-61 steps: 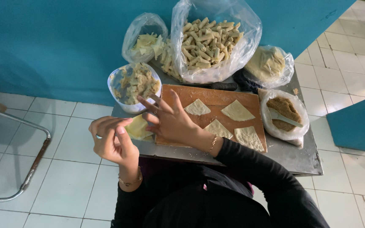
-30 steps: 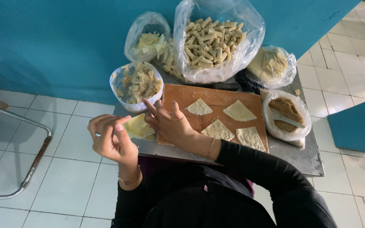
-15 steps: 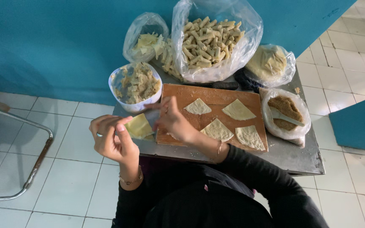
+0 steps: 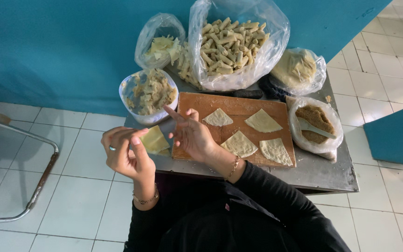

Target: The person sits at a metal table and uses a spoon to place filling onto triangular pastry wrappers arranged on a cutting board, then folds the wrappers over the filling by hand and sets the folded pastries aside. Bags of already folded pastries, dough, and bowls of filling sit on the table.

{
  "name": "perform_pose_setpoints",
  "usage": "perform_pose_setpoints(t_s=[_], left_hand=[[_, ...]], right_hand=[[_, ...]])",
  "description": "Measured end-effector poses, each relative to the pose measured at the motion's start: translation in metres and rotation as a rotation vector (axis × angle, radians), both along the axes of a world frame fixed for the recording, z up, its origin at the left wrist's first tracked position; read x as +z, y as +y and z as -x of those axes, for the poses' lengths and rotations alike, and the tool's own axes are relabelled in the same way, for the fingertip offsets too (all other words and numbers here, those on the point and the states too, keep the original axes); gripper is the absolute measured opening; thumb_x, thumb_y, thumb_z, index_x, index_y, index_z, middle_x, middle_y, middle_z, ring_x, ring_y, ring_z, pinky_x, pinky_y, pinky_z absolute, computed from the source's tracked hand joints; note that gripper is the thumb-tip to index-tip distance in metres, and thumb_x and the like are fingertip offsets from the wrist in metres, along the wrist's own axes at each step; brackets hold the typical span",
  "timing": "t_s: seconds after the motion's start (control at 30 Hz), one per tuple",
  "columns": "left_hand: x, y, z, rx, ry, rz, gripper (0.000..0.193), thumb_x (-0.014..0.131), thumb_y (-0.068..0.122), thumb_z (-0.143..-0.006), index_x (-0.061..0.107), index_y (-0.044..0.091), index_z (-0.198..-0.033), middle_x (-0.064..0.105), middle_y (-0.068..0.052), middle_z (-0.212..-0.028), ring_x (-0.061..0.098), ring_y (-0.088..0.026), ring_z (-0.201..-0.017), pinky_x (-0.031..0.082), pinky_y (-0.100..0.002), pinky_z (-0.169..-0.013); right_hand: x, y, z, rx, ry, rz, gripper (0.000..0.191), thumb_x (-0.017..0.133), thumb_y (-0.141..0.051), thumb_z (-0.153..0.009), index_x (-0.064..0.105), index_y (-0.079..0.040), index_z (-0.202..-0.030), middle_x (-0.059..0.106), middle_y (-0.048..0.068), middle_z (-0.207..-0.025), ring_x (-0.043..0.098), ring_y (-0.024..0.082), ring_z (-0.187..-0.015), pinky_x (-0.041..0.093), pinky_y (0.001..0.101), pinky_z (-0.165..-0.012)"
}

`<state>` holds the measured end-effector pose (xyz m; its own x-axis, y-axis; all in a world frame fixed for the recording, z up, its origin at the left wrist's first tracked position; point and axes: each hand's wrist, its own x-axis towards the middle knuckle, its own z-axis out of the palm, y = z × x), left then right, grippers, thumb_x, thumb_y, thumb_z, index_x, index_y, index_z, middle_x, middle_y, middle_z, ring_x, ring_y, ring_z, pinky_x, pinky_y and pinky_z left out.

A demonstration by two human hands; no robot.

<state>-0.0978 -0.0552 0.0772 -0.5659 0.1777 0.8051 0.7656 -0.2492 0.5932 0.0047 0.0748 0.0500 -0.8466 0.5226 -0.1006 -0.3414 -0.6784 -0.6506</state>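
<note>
Head view, looking down over a small metal table (image 4: 325, 175).

Left hand (image 4: 127, 156): raised off the table's left edge, fingers curled loosely, pinching a folded pale yellow dough wrapper (image 4: 154, 140) between thumb and fingertips. A ring shows on one finger, a bracelet at the wrist.

Right hand (image 4: 192, 135): just right of the wrapper, hovering over the near-left corner of the wooden board (image 4: 241, 105). Fingers spread and half open, index finger pointing up and away. It holds nothing; whether a fingertip touches the wrapper's edge I cannot tell.

Handling judgement: the wrapper looks thin, soft and very light, likely slightly tacky and easy to tear. Best held by an edge or folded corner with a light pinch, supported from below; squeezing the middle would crease or split it.

Around the hands:
- right of the right hand, four flat triangular wrappers (image 4: 240, 143) lie apart on the board;
- just beyond both hands, a bag-lined bowl of pale filling (image 4: 150, 93);
- farther beyond, a large clear bag of rolled pieces (image 4: 232, 42) and a smaller bag (image 4: 162, 44);
- far right, a bag of brown filling with a spoon (image 4: 314, 122), and a bag of dough (image 4: 297, 69) behind it.
</note>
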Motion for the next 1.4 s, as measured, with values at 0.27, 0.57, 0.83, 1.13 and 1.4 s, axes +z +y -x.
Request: perform_pose_setpoints(t_s=[0.27, 0.57, 0.83, 1.13, 1.4], left_hand=[[-0.004, 0.007, -0.017, -0.084, 0.035, 0.034, 0.021, 0.059, 0.015, -0.103, 0.075, 0.008, -0.092, 0.072, -0.002, -0.089, 0.059, -0.024, -0.1, 0.048, -0.037, -0.094], [-0.026, 0.062, -0.11, -0.389, 0.353, 0.397, 0.014, 0.078, 0.025, -0.089, 0.074, 0.012, -0.087, 0.068, -0.001, -0.085, 0.062, -0.022, -0.089, 0.035, -0.048, -0.099], [-0.044, 0.089, -0.155, -0.369, 0.467, 0.544, 0.016, 0.076, 0.025, -0.089, 0.073, 0.01, -0.094, 0.067, -0.006, -0.102, 0.059, -0.026, -0.112, 0.03, -0.051, -0.102], [-0.063, 0.068, -0.145, -0.329, 0.427, 0.338, 0.017, 0.075, 0.02, -0.088, 0.072, 0.019, -0.105, 0.061, 0.0, -0.113, 0.056, -0.024, -0.12, 0.024, -0.051, -0.102], [-0.066, 0.066, -0.142, -0.335, 0.412, 0.302, 0.02, 0.076, 0.018, -0.086, 0.072, 0.021, -0.105, 0.061, 0.001, -0.111, 0.053, -0.024, -0.118, 0.026, -0.05, -0.099]], right_hand=[[0.043, -0.027, -0.073, -0.001, -0.194, -0.254, 0.015, 0.039, -0.014, -0.103, 0.034, -0.02, -0.116, 0.046, 0.015, -0.157, 0.066, 0.021, -0.084, 0.048, 0.0284, -0.06], [0.045, -0.01, -0.244, -0.73, -1.441, -1.775, 0.019, 0.08, -0.03, -0.083, 0.079, -0.016, -0.095, 0.063, 0.006, -0.139, 0.052, 0.031, -0.131, 0.039, 0.0523, -0.105], [-0.017, 0.022, -0.328, -1.011, -1.69, -1.646, 0.016, 0.08, -0.034, -0.097, 0.077, -0.023, -0.109, 0.057, 0.003, -0.145, 0.044, 0.031, -0.138, 0.034, 0.0472, -0.107], [-0.007, 0.046, -0.34, -1.152, -1.874, -1.708, 0.017, 0.089, -0.041, -0.088, 0.078, -0.03, -0.094, 0.057, 0.0, -0.147, 0.031, 0.028, -0.149, 0.02, 0.0604, -0.112], [-0.02, 0.059, -0.34, -1.18, -1.744, -1.702, 0.014, 0.083, -0.028, -0.096, 0.073, -0.021, -0.089, 0.057, 0.0, -0.149, 0.03, 0.029, -0.151, 0.019, 0.0579, -0.114]])
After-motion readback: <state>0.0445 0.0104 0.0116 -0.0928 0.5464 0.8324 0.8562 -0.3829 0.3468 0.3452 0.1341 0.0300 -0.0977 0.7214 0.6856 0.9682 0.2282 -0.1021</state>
